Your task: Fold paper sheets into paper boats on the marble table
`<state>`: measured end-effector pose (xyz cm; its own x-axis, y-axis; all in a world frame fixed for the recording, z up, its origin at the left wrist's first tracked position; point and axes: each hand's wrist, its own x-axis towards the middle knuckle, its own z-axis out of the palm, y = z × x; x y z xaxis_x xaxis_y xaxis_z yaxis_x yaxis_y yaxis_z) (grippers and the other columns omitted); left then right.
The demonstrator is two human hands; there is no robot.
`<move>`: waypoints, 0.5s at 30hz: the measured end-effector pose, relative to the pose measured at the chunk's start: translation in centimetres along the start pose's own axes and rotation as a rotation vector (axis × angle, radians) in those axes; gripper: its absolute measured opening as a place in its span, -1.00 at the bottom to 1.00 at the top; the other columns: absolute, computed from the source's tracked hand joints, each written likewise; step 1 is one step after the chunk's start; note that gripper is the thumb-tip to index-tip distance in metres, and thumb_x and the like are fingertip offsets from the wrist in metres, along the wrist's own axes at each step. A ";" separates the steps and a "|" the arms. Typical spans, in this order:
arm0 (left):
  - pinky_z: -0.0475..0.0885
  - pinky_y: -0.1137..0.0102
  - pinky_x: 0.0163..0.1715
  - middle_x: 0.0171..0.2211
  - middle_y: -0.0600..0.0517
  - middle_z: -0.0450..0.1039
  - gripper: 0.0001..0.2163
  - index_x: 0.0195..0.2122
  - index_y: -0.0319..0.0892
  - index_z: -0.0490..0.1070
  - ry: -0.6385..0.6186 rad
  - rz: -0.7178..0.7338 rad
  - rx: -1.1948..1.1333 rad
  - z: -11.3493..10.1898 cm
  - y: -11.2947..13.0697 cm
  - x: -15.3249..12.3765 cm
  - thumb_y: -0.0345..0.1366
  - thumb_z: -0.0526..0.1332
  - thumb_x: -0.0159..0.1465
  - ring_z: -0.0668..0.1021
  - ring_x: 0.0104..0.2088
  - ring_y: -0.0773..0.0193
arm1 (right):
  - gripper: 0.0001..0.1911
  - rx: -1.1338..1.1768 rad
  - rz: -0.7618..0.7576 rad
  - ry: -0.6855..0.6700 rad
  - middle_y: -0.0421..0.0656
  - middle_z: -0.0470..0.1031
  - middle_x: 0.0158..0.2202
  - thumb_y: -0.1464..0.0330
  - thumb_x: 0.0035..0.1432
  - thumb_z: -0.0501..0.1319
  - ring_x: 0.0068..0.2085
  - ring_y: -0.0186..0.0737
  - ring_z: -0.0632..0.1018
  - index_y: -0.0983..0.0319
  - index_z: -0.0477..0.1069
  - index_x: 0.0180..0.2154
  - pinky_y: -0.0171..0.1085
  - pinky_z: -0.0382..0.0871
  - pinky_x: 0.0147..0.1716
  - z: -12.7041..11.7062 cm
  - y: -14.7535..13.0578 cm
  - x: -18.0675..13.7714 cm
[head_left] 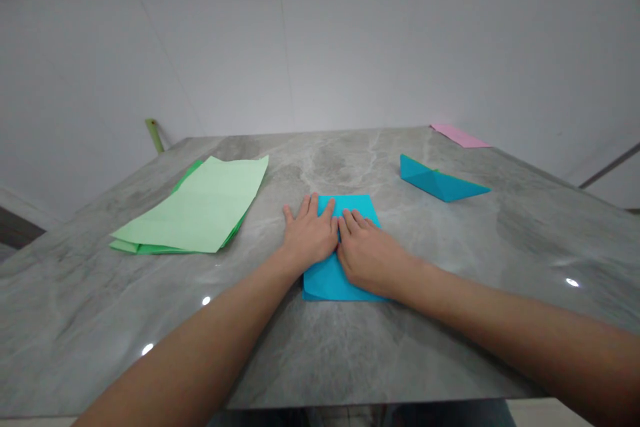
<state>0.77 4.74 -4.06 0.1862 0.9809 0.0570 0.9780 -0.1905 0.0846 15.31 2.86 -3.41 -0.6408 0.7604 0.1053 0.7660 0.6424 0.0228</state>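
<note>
A folded sheet of blue paper [333, 282] lies flat on the table in front of me. My left hand [311, 233] rests on its left side with the fingers spread, some reaching past the paper's edge. Against it, my right hand [367, 250] presses on the paper's middle and right side, its fingers stretched out and close together. Both palms face down and cover much of the sheet between its far and near edges. Neither hand grips the paper.
On the left lies a stack of green paper sheets [200, 210]. A folded blue paper boat [440, 181] stands at the right. Pink paper [460, 135] lies at the far right corner of the grey marbled table [475, 320], near a white wall. Something green [155, 135] shows behind the far left corner.
</note>
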 end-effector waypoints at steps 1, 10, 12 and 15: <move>0.02 -0.35 0.15 0.39 -0.20 -0.05 -0.51 0.37 -0.04 0.04 -0.002 0.006 0.002 -0.1 -0.2 0.1 -0.16 -0.21 0.43 0.08 0.36 -0.12 | -0.35 0.022 0.040 0.018 0.39 0.18 0.26 0.26 0.31 0.00 0.29 0.39 0.22 0.64 0.17 0.24 0.23 0.17 0.19 0.2 -0.6 -0.2; 0.12 -0.31 0.12 0.39 -0.10 0.01 -0.51 0.36 0.00 0.05 0.035 0.027 0.049 -0.2 -0.9 0.6 -0.15 -0.18 0.42 0.17 0.32 -0.11 | 0.34 0.210 0.180 0.127 0.32 0.03 0.35 -0.36 -0.16 0.11 0.34 0.49 0.02 0.55 0.02 0.33 0.35 -0.07 0.25 1.5 -2.3 0.0; 0.15 -0.31 0.10 0.38 -0.13 0.01 -0.50 0.36 -0.05 0.06 0.048 0.017 0.060 -0.3 -0.4 0.6 -0.14 -0.18 0.42 0.19 0.30 -0.15 | 0.42 0.232 0.216 0.122 0.35 -0.01 0.35 -0.37 -0.25 0.15 0.35 0.49 0.00 0.57 -0.03 0.34 0.34 -0.11 0.26 1.3 -2.6 0.2; 0.17 -0.33 0.07 0.38 -0.19 -0.01 -0.49 0.37 -0.13 0.04 0.038 0.003 0.076 -0.4 0.1 0.4 -0.13 -0.18 0.42 0.19 0.29 -0.21 | 0.49 0.276 0.226 0.081 0.34 -0.07 0.37 -0.38 -0.31 0.18 0.36 0.48 -0.05 0.57 -0.12 0.36 0.34 -0.14 0.28 0.9 -2.7 0.2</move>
<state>0.94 5.12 -3.59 0.1870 0.9778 0.0949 0.9820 -0.1887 0.0090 13.01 1.37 -4.38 -0.4426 0.8830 0.1561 0.8382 0.4693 -0.2778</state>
